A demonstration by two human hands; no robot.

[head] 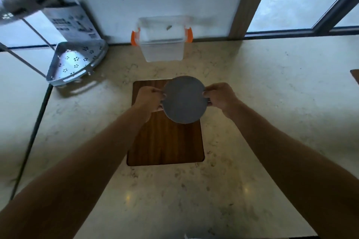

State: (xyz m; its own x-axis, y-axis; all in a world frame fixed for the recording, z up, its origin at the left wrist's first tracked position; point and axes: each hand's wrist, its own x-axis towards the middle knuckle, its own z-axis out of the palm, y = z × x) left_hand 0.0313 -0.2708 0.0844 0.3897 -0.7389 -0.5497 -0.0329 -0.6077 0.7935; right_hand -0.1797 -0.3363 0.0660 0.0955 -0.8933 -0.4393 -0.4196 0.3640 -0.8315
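A round grey plate point(184, 100) is held above the far end of a dark wooden cutting board point(165, 141) that lies flat on the pale marble counter point(262, 103). My left hand point(149, 97) grips the plate's left rim with curled fingers. My right hand point(219, 96) pinches the right rim. The plate's face is turned up toward the camera and nothing lies on it.
A clear plastic container point(162, 44) with orange clips stands against the back wall behind the board. A white perforated corner shelf rack point(75, 64) stands at the back left. Windows run along the right and left. A brown object's corner point(355, 76) shows at the right edge.
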